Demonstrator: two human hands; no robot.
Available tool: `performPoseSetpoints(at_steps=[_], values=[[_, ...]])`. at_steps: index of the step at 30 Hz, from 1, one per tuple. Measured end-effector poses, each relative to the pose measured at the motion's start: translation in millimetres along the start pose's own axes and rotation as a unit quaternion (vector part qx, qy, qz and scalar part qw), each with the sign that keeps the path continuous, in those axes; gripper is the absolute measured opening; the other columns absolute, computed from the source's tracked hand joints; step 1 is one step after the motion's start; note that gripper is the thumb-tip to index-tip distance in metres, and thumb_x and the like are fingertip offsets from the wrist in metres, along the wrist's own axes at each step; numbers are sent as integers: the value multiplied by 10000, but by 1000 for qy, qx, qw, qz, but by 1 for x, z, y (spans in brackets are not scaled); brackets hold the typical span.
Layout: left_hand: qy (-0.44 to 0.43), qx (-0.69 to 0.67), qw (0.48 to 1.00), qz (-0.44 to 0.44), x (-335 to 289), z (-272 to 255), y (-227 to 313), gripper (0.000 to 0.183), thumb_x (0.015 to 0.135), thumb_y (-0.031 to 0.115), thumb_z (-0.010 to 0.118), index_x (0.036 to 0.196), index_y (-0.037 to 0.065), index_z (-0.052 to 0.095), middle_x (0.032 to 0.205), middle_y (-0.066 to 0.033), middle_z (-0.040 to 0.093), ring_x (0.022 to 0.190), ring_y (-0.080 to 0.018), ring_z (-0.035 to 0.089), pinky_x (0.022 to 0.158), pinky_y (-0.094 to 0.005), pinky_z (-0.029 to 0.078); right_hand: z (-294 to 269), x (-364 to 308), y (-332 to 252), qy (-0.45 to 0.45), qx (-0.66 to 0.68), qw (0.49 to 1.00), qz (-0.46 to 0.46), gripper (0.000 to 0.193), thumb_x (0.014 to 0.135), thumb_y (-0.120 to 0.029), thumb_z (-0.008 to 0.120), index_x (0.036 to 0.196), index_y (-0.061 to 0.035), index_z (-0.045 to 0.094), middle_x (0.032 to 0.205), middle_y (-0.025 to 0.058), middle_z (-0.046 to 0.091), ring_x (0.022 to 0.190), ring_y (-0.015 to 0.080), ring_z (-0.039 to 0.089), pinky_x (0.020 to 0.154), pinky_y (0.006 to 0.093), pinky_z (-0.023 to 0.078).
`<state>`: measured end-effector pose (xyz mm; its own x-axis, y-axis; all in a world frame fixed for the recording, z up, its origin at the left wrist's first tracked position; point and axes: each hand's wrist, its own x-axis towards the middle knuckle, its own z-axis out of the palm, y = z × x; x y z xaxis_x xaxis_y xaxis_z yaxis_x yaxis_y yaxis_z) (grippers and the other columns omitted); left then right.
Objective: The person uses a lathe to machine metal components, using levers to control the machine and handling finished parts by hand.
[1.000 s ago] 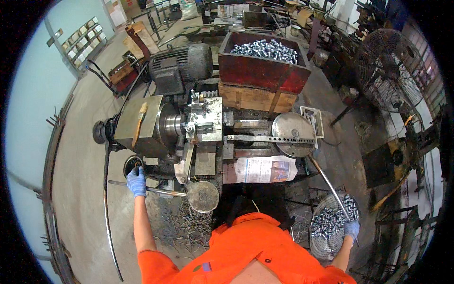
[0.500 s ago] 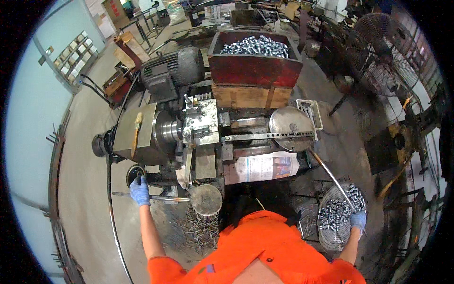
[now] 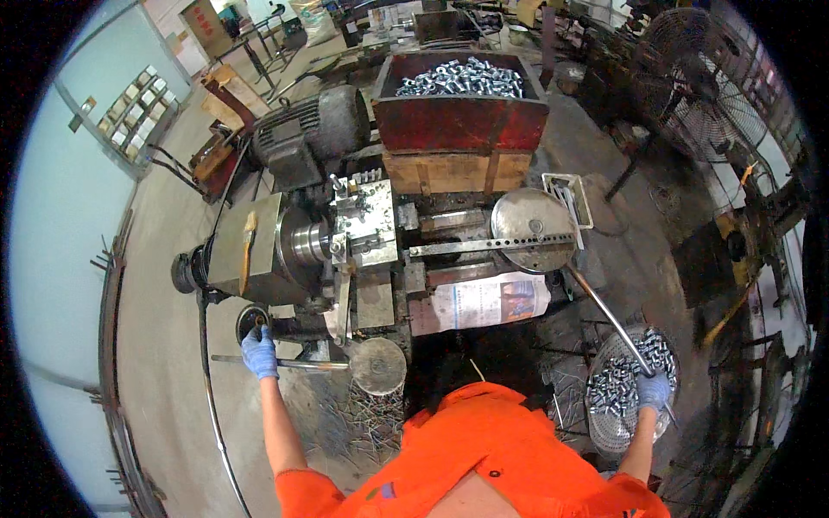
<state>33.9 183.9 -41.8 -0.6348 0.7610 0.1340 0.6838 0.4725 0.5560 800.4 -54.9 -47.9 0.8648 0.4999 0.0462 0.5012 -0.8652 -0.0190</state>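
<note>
My left hand point(image 3: 258, 353), in a blue glove, is closed at a small black handwheel point(image 3: 251, 320) on the machine's near left side. Its fingers sit at the wheel's lower rim and partly hide the grip. On the right, my other gloved hand point(image 3: 654, 390) wraps around the lower end of a long metal lever point(image 3: 604, 311). That lever slants down from beside a round steel disc point(image 3: 522, 211). Under the right hand is a round mesh basket point(image 3: 615, 439) holding many small metal parts point(image 3: 611, 386).
A red bin point(image 3: 462, 125) full of shiny metal parts stands on a wooden crate behind the machine. A brush point(image 3: 248, 250) lies on the headstock cover, left of the steel tool block point(image 3: 370, 224). Newspaper point(image 3: 479, 304) covers the near bed. A large fan point(image 3: 698, 86) stands far right.
The whole view has shifted slightly. My right hand, still around the lever, sits a little higher and farther left over the basket. My left hand remains at the handwheel.
</note>
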Motion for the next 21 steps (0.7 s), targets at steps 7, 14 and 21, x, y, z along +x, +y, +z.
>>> performPoseSetpoints(at_steps=[7, 14, 21], values=[[4, 35, 999, -1, 9, 9, -14, 315, 804, 320, 613, 977, 63, 673, 923, -153, 661, 835, -284, 645, 738, -359, 479, -18, 13, -131, 17, -89, 980, -178, 509, 637, -380, 693, 1095, -175, 613, 1142, 92, 572, 1151, 316, 451, 983, 463, 322], [-18, 50, 998, -39, 5, 1, -1, 284, 803, 316, 616, 919, 67, 686, 849, -140, 670, 779, -285, 645, 703, -369, 481, -25, 116, -172, 1, -159, 968, -192, 370, 788, -378, 557, 1092, -179, 623, 1207, 122, 547, 1180, 324, 430, 999, 487, 276], [-33, -96, 995, 1, 5, 7, -9, 281, 824, 274, 627, 909, 9, 666, 722, -102, 653, 606, -185, 616, 595, -311, 478, -32, 192, -271, 33, -163, 972, -168, 623, 796, -400, 523, 1326, -95, 404, 1402, 134, 353, 1309, 301, 293, 1073, 481, 175]])
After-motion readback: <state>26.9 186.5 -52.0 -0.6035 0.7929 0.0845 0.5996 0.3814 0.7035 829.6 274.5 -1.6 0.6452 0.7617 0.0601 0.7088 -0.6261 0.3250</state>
